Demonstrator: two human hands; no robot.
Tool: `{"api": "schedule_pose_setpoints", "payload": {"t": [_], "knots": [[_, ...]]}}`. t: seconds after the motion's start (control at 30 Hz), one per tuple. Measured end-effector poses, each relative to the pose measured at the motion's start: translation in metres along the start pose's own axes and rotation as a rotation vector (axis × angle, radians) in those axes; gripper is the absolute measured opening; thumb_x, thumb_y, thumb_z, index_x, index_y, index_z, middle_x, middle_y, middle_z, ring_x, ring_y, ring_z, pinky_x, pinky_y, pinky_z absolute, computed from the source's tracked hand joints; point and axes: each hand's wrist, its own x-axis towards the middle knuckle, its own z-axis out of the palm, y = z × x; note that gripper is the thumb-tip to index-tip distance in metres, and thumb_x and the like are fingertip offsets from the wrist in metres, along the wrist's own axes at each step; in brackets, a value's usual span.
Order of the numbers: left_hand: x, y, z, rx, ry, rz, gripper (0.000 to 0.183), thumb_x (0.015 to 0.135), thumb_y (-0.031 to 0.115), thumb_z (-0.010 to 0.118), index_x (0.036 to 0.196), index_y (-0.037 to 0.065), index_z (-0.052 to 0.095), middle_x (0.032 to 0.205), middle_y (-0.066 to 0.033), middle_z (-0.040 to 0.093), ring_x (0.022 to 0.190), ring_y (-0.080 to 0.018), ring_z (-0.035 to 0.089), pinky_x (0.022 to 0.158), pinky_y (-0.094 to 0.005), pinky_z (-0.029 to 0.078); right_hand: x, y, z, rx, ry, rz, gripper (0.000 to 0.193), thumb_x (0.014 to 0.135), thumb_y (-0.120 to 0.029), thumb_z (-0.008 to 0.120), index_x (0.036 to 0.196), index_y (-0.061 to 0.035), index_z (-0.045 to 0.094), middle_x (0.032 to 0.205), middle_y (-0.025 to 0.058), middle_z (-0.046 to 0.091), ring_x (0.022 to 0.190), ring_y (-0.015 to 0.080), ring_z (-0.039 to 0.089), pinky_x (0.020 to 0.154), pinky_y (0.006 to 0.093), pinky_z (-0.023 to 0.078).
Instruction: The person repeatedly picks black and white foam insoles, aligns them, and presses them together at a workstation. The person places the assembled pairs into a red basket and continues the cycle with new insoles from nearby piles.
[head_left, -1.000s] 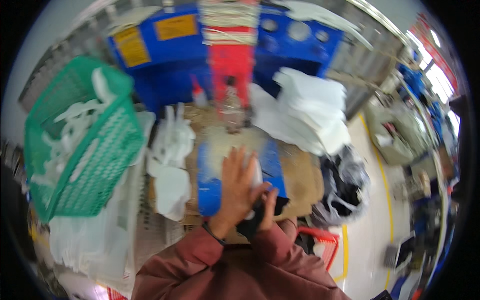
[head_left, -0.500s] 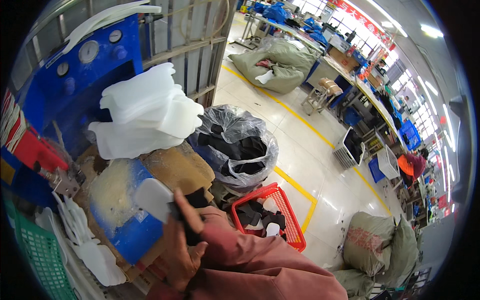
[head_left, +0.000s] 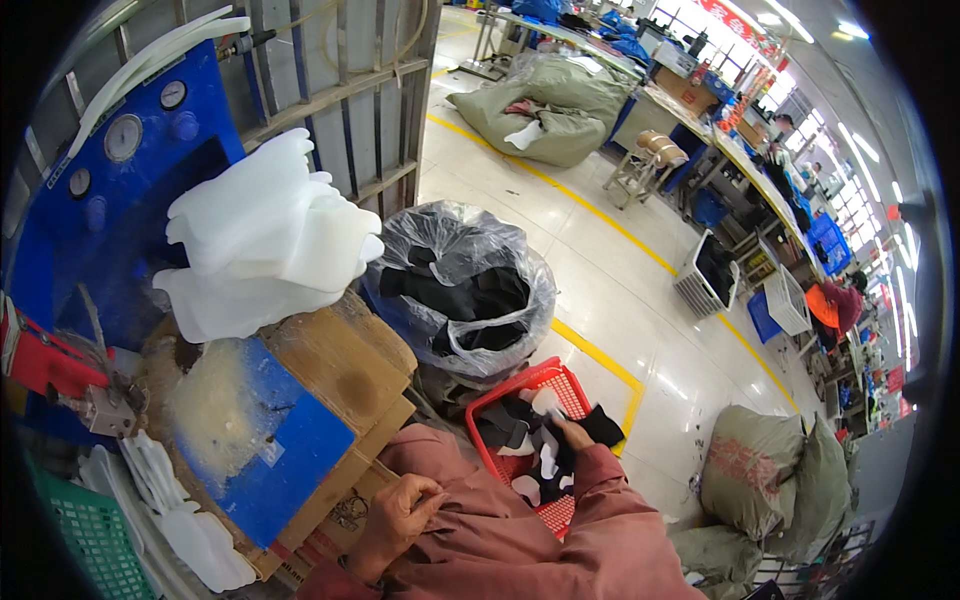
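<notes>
Over the red basket [head_left: 480, 408], my right hand [head_left: 573, 433] grips a black fabric piece [head_left: 602, 426] that sticks out past the basket's right rim. Its fingertips are partly hidden. White and black cut pieces [head_left: 505, 427] lie loose in the basket, and a white piece [head_left: 546, 401] shows just beyond my fingers. My left hand [head_left: 405, 512] rests near my lap with its fingers curled together, nothing visible in them. Beside it is a cardboard-backed blue board [head_left: 310, 410] dusted with pale powder.
White foam-like shapes [head_left: 265, 235] are stacked behind the board, below a blue panel with gauges [head_left: 123, 138]. A clear plastic bag [head_left: 530, 260] holds black pieces. More white shapes [head_left: 205, 550] and a green basket [head_left: 95, 530] are at left. Woven sacks [head_left: 750, 470] stand at right.
My right hand has gone from above the blue board to the red basket, with the black piece. My left hand has drawn back toward my lap and curled. The view has shifted slightly.
</notes>
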Motion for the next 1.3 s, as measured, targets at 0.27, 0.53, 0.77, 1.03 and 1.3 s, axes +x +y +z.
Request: {"api": "schedule_pose_setpoints", "payload": {"t": [0.27,0.53,0.77,1.03,1.3], "knots": [[0.0,-0.024,0.001,0.059,0.016,-0.132,0.014,0.095,0.012,0.076,0.102,0.001,0.074,0.085,-0.0118,0.076,0.074,-0.0217,0.076,0.063,-0.0333,0.057,0.017,0.12,-0.027,-0.639,0.301,0.275,0.067,0.096,-0.062,0.057,0.129,-0.0058,0.071,0.12,0.0217,0.073,0.116,0.0382,0.068,0.099,0.0449,0.052],[0.006,-0.035,0.002,-0.013,0.067,-0.207,0.019,0.1,0.008,0.067,0.115,-0.001,0.073,0.103,-0.016,0.078,0.097,-0.0275,0.077,0.083,-0.0346,0.061,0.029,0.135,-0.033,-0.63,0.349,0.321,0.07,0.095,-0.065,0.055,0.121,-0.0029,0.074,0.112,0.0223,0.075,0.11,0.0409,0.07,0.095,0.0476,0.054],[0.008,-0.046,0.005,-0.005,0.002,-0.265,0.029,0.101,0.012,0.067,0.128,-0.001,0.069,0.113,-0.016,0.077,0.104,-0.0244,0.076,0.087,-0.0347,0.06,0.054,0.017,-0.025,-0.818,0.509,-0.276,0.055,0.099,-0.051,0.058,0.109,-0.0005,0.076,0.098,0.0191,0.078,0.096,0.0376,0.074,0.088,0.0471,0.056],[0.01,-0.045,0.005,-0.032,-0.017,-0.285,0.031,0.099,0.013,0.069,0.128,0.001,0.069,0.118,-0.0182,0.073,0.106,-0.0333,0.073,0.089,-0.04,0.058,0.109,-0.248,0.134,-0.732,0.308,-1.245,0.045,0.089,-0.008,0.072,0.134,-0.0106,0.067,0.121,0.0122,0.072,0.112,0.029,0.07,0.094,0.0382,0.056],[-0.006,-0.035,-0.017,0.041,0.07,-0.297,0.031,0.098,0.014,0.07,0.126,0.001,0.069,0.123,-0.0195,0.071,0.11,-0.0365,0.07,0.092,-0.0417,0.057,0.17,-0.28,0.171,-1.062,0.298,-0.938,0.032,0.088,-0.017,0.065,0.119,-0.0206,0.072,0.111,0.0103,0.067,0.107,0.033,0.068,0.087,0.0472,0.055]]}}
